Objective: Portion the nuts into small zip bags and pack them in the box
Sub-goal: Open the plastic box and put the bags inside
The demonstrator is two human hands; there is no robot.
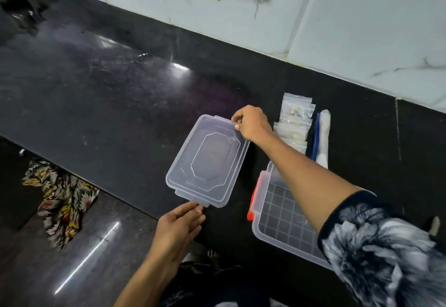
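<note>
The clear plastic lid (207, 162) lies on the black counter (108, 84), left of the open box (284, 222). The right hand (251, 123) pinches the lid's far corner between curled fingers and thumb. The left hand (179, 224) has straight fingers, their tips touching the lid's near tab. The box, with an orange latch (253, 200) on its left side, stands on the counter. Beyond it lie several small zip bags (295, 118), some holding nuts, beside a blue-and-white packet (322, 135). A patterned cloth (60, 198) lies below the counter edge.
</note>
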